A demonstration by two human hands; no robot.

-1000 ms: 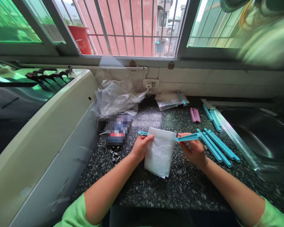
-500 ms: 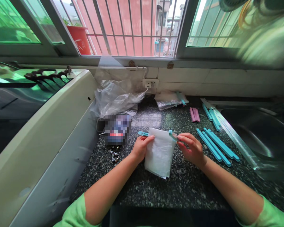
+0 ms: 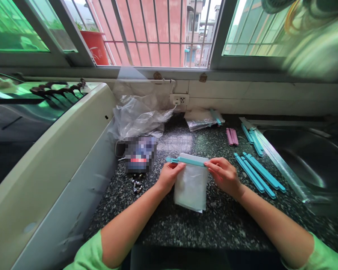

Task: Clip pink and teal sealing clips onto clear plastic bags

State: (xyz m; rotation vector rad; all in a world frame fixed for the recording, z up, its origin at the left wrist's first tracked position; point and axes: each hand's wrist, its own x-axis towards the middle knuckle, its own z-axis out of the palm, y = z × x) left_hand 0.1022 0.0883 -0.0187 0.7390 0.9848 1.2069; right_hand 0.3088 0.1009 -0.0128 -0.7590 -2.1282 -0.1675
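Observation:
A blue bag sealing clip (image 3: 193, 161) lies across the upper part of a stack of clear plastic bags (image 3: 190, 189), just above the dark counter. My left hand (image 3: 169, 176) pinches the left edge of the bags and the clip, thumb on top. The clip's end sticks out past that hand. At the other end of the clip, my right hand (image 3: 223, 175) pinches it at the bags' right corner. Both hands are closed. Whether the clip is fully latched cannot be made out.
On the right lie several blue clips (image 3: 256, 172) and pink clips (image 3: 232, 136), near a sink (image 3: 295, 150). At the back are flat bags (image 3: 201, 119) and a crumpled plastic bag (image 3: 138, 116). A blurred-out item (image 3: 141, 154) with a beaded strap lies left of my hands.
The clip's upper bar, angled up at the right before, now lies flat across the bags. My right hand has moved slightly left with it. The bags have turned a little.

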